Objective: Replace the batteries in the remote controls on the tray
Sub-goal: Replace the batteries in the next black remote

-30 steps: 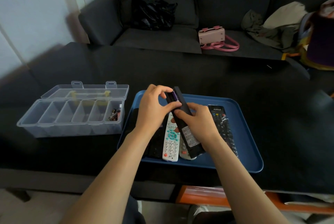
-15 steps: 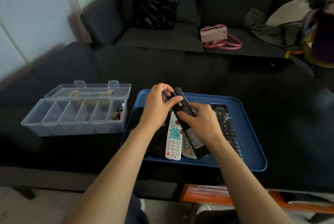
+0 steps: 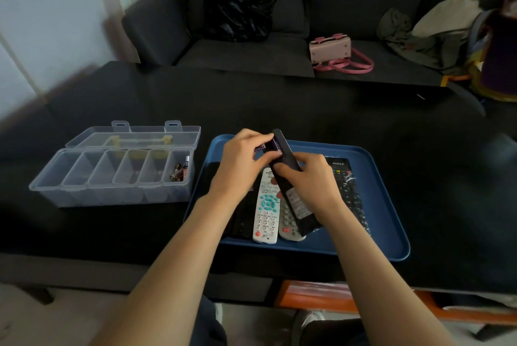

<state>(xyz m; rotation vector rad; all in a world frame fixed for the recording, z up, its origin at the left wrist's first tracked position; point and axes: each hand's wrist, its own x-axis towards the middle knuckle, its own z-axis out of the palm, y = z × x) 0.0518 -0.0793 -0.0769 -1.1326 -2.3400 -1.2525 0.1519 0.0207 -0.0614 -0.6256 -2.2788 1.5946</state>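
My right hand (image 3: 310, 178) grips a long black remote (image 3: 285, 155) by its middle, back side up, tilted above the blue tray (image 3: 391, 222). At the remote's open far end, my left hand (image 3: 240, 161) pinches a purple battery (image 3: 270, 147) with thumb and fingertips. Under my hands the tray holds a white remote with teal buttons (image 3: 267, 206), a grey remote (image 3: 288, 222) partly covered, a black remote (image 3: 347, 186) on the right and another dark one (image 3: 243, 217) on the left.
A clear plastic compartment box (image 3: 112, 178) stands open left of the tray, with a few batteries (image 3: 180, 171) in its rightmost cell. The black table (image 3: 279, 105) stretches beyond. Behind it, a dark sofa carries a black bag (image 3: 237, 10), a pink handbag (image 3: 330, 46) and clothes (image 3: 430, 27).
Both hands stay at the black remote's far end. My left fingers shifted over the purple battery there; the remote hardly moved.
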